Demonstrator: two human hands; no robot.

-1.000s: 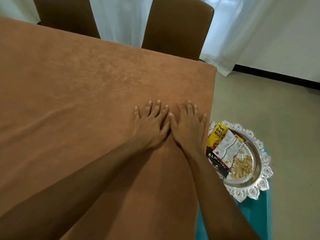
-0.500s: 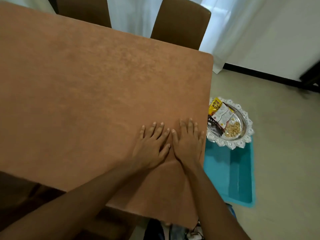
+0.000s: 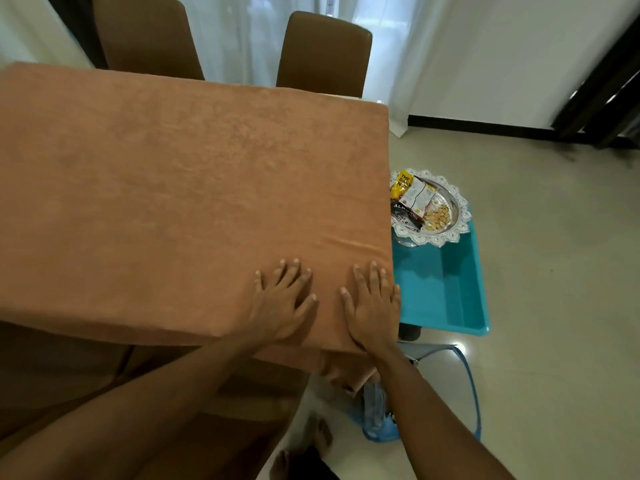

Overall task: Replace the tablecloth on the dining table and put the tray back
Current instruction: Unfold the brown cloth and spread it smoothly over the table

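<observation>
A brown tablecloth point(image 3: 166, 188) covers the dining table. My left hand point(image 3: 282, 304) lies flat on it near the front right corner, fingers spread. My right hand point(image 3: 372, 306) lies flat beside it, close to the table's right edge, fingers straight. A small crease runs across the cloth just beyond my fingertips. The silver tray point(image 3: 446, 233) with scalloped rim stands off the table to the right, on a turquoise stool or box point(image 3: 440, 289). It holds snack packets point(image 3: 414, 197) and loose nuts point(image 3: 438, 214). The table's edge hides the tray's left part.
Two brown chairs point(image 3: 323, 53) stand at the far side before white curtains point(image 3: 242, 32). A blue-framed bag point(image 3: 415, 393) sits on the tiled floor point(image 3: 554, 271) by the table's front corner. My feet show below, near the front edge.
Both hands have slid toward me across the cloth to the front right corner and have moved apart. The view has pulled back, showing more floor and the table's front edge.
</observation>
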